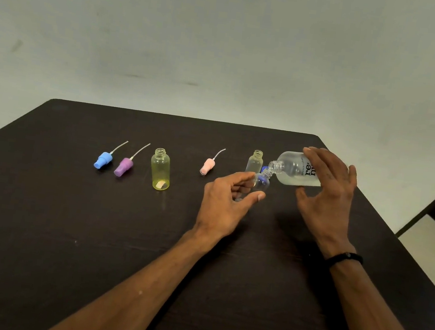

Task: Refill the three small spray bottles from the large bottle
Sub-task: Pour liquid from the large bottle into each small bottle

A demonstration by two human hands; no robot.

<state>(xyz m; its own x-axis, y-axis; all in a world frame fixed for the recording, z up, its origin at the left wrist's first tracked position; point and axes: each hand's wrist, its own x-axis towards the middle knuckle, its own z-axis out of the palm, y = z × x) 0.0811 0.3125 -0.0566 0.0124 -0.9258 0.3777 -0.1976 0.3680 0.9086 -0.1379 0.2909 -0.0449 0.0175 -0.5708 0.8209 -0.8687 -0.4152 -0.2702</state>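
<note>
Two hands work over the dark surface (39,225). The right hand (328,189) grips the large bottle (292,171), tipped with its mouth at the neck of a small clear bottle (261,181) held in the left hand (229,196). Another clear bottle (255,162) stands just behind. A yellow bottle (160,170) stands uncapped, with blue (103,160), purple (123,167) and pink (207,166) spray tops lying nearby.
</note>
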